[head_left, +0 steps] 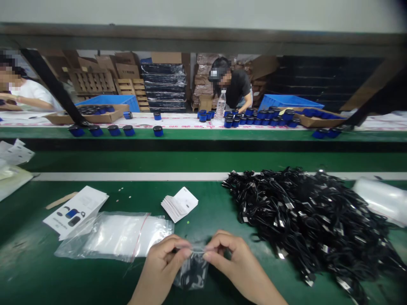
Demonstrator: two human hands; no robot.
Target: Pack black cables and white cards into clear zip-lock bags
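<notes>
A small clear plastic bag (194, 273) with something black, probably a coiled cable, inside hangs between my hands over the green table. My left hand (168, 258) pinches the left end of its top edge between thumb and fingers. At the right end of that edge, my right hand (226, 254) grips it the same way. Just left of my hands lies a larger clear bag (114, 235) holding a stack of white bags. Beyond the hands sits a fanned stack of small white cards (180, 204). A big heap of black USB cables (302, 220) spreads to the right.
Printed leaflets (76, 209) lie at the left, beside a thin tan strip (61, 200). A roll of clear plastic (381, 199) rests at the far right. Across the raised far bench stand blue-and-black round items (158, 131), cardboard trays and a bottle (220, 103). Two people work behind it.
</notes>
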